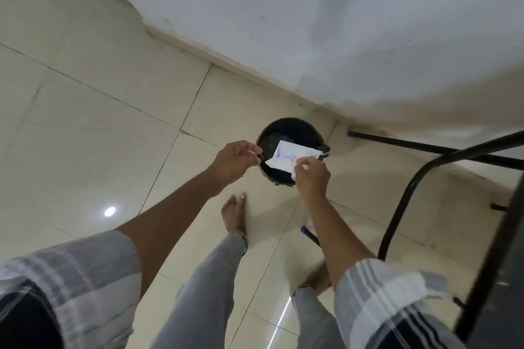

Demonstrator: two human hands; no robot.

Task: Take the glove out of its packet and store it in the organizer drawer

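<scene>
Right hand (312, 176) pinches the white packet (292, 156) over the black bin (292, 130) at 12 o'clock, left hand (235, 160) fingers pinched together near its corner; glove and organizer drawer unseen, so storing seems left.

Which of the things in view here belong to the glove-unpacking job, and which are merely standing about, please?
Part of the job:
- white packet, pinched by the right hand
- left hand, fingertips pinched together beside the packet; whether it holds anything is unclear

Just standing about:
- black bin, on the floor beneath the packet
- black metal frame, to the right
</scene>
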